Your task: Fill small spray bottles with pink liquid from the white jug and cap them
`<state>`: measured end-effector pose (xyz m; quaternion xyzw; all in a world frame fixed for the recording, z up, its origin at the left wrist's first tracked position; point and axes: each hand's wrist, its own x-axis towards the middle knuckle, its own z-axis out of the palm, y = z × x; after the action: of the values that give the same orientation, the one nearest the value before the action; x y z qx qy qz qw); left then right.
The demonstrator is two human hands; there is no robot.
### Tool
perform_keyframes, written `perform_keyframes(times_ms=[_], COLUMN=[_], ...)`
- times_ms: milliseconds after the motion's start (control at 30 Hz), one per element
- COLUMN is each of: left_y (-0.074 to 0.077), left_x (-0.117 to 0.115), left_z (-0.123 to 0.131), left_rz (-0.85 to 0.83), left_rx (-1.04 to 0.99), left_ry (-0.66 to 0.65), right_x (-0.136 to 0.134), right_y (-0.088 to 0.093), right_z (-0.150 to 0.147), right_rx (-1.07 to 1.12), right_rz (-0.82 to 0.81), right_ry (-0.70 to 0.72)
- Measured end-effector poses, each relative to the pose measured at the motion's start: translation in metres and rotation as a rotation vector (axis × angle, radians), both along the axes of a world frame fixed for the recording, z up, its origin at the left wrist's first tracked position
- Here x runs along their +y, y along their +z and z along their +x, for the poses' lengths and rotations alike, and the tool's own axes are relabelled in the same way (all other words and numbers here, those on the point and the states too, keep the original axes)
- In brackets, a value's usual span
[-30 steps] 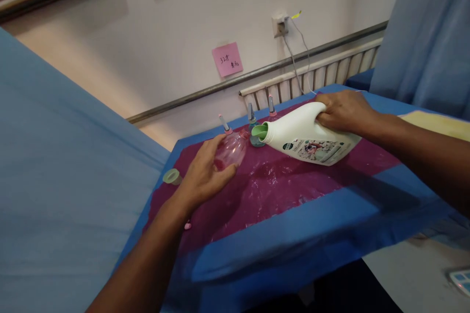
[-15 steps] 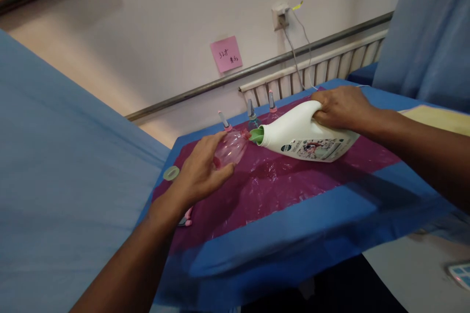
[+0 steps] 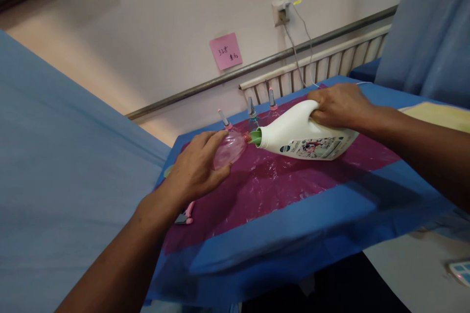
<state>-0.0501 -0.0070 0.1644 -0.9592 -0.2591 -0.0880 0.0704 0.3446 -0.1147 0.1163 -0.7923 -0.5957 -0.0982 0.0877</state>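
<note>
My left hand (image 3: 200, 164) is wrapped around a clear pinkish plastic bottle (image 3: 232, 148), tilted with its neck to the right. In my right hand (image 3: 341, 105) is the handle of a large white detergent jug (image 3: 293, 129), tipped on its side with its label toward me. The jug's green spout (image 3: 256, 137) meets the bottle's red neck; whether liquid is flowing I cannot tell. Behind them stand several small bottles with upright nozzle tops, among them a teal bottle (image 3: 252, 120).
A shiny purple sheet (image 3: 264, 190) covers part of the blue table cover (image 3: 286, 227). A pink and grey tool (image 3: 186, 214) lies at the left, near a pale green cap (image 3: 168, 171). Yellow cloth (image 3: 438, 115) is at the right. Blue curtains (image 3: 66, 166) hang on both sides.
My left hand and the bottle have shifted slightly left, and the jug slightly left with them. The spout stays at the bottle's neck. My left hand now covers more of the pale green cap.
</note>
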Motion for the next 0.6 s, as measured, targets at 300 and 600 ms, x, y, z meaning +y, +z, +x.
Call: perform_keyframes(times_ms=[300,600], left_y=[0.013,0.023], left_x=[0.001,-0.002], left_z=[0.000,0.005], left_rz=[0.032,0.053], left_rx=[0.128,0.206], left_ry=[-0.029,0.014], right_x=[0.001,-0.002], right_y=[0.004,0.013], right_z=[-0.006,-0.017], right_rx=[0.039,-0.025], right_rz=[-0.020,-0.081], right_ry=[0.007,-0.006])
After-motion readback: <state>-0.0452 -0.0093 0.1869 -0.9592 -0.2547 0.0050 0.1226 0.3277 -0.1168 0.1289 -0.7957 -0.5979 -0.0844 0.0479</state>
